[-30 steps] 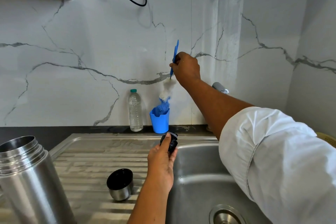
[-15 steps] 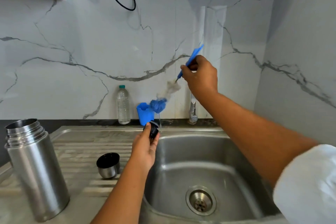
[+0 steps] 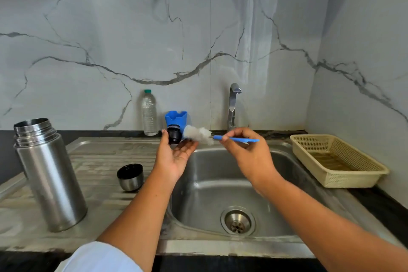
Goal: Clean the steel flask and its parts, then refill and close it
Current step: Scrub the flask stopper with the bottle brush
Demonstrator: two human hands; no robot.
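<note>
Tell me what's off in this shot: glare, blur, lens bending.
Head view: the wide lens bends the edges, so the steel flask leans at left; a pale band of light streaks the marble wall above the tap; the sink wall shows soft glare; the brush bristles in the right hand look smeared, the black stopper in the left hand sharper.

2 hands (image 3: 174, 157) (image 3: 247, 152), 1 steel flask (image 3: 50, 174), 1 cup (image 3: 130, 178), 1 stopper (image 3: 174, 136), 1 brush (image 3: 198, 134), 1 bottle (image 3: 149, 112), 1 basket (image 3: 344, 180), 1 tap (image 3: 231, 104).
</note>
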